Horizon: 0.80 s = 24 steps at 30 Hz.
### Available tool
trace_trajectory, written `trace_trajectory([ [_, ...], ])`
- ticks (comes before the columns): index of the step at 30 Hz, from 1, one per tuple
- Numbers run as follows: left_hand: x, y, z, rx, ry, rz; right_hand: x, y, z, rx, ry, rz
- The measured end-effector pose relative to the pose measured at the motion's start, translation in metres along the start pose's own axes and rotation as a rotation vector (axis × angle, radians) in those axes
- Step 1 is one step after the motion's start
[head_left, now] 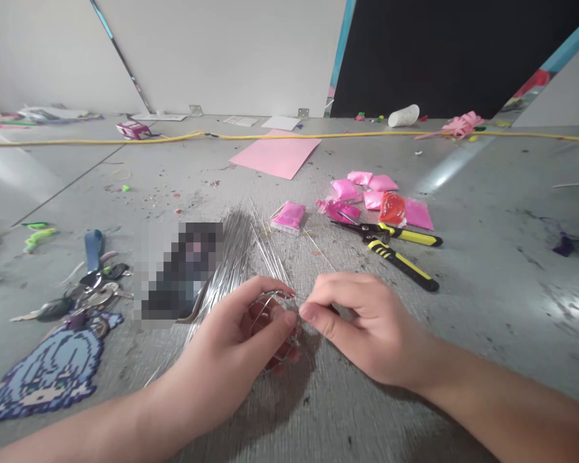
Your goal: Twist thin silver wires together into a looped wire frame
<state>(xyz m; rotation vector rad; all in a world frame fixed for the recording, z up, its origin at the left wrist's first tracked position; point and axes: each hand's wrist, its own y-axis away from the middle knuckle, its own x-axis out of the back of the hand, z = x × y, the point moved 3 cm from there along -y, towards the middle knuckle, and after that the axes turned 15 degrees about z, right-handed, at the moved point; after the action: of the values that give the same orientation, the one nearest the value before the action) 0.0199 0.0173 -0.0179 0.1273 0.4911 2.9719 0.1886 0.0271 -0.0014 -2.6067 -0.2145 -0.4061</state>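
Note:
In the lower middle, my left hand [251, 334] is wrapped round a rounded cage of bent silver wire [270, 302], partly hidden behind its fingers. Thumb and forefinger of my right hand [361, 321] are pinched together at the right side of this wire piece. What the pinch holds looks like a thin wire end, mostly hidden by the fingertips. Just beyond my left hand lies a bundle of straight silver wires [231, 257]. Black-and-yellow wire cutters [386, 241] lie with handles apart beyond my right hand.
Several pink packets [347, 190] and a red packet [393, 209] lie behind the cutters. Left are a blurred-out phone-like object [183, 270], keys [96, 292] and a blue pixel-art charm [48, 366]. Pink paper [280, 154], a yellow cord [270, 136] and a white cup [404, 116] lie farther back.

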Motion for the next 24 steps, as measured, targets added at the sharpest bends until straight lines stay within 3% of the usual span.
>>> trace_trajectory([
  [7, -0.0025, -0.0002, -0.0019, 0.014, 0.032, -0.056, -0.0023, 0.0055, 0.0013, 0.052, 0.062, 0.01],
  [18, -0.0003, -0.0011, -0.0023, 0.184, 0.189, -0.015, 0.0009, 0.0015, 0.0031, -0.145, -0.019, 0.055],
  [24, -0.0017, -0.0015, -0.006, 0.126, 0.142, -0.05, 0.0006, 0.0014, 0.0001, -0.045, 0.036, 0.017],
])
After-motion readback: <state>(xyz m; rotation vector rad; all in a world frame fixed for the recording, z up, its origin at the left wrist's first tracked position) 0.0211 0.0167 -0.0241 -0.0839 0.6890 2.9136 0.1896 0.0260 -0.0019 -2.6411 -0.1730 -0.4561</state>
